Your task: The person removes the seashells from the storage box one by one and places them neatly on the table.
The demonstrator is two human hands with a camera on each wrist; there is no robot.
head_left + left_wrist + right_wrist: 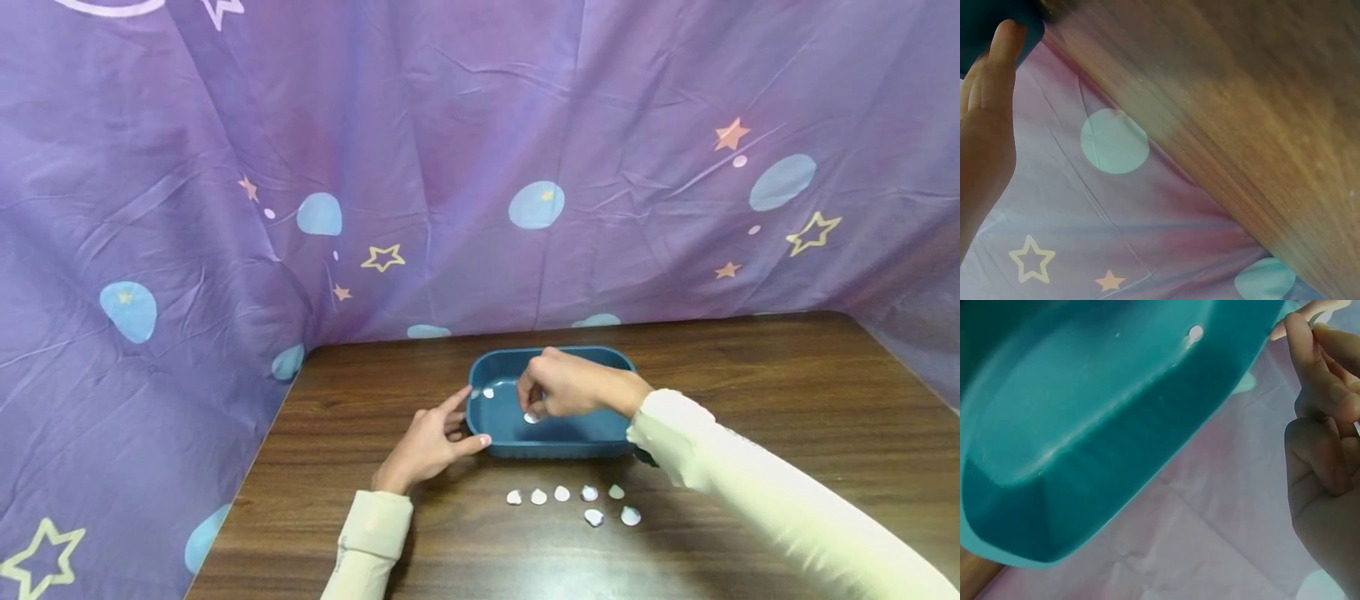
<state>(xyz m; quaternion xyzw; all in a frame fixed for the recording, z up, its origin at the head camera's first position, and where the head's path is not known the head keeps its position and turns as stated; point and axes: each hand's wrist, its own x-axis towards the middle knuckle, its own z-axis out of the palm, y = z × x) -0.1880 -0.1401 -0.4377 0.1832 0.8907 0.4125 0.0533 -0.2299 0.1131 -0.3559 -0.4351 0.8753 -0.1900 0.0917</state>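
A blue plastic bin [555,450] stands toward the back of the table, and one small white shell [488,392] lies inside at its left end. My right hand [562,385] is above the bin's interior, pinching another small white shell [531,417] between thumb and fingertips. In the right wrist view that hand [1329,419] appears beside the bin's rim [1147,482]. My left hand [427,446] touches the bin's left end with fairly straight fingers, thumb at the front corner and index finger at the rim. Several white shells [562,494] lie in two rows in front of the bin.
The brown wooden table [375,375] reaches back to a purple curtain [450,167] printed with stars and blue spots. This curtain also hangs along the left side. A small dark thing [645,456], partly hidden by the right sleeve, shows at the bin's front right corner.
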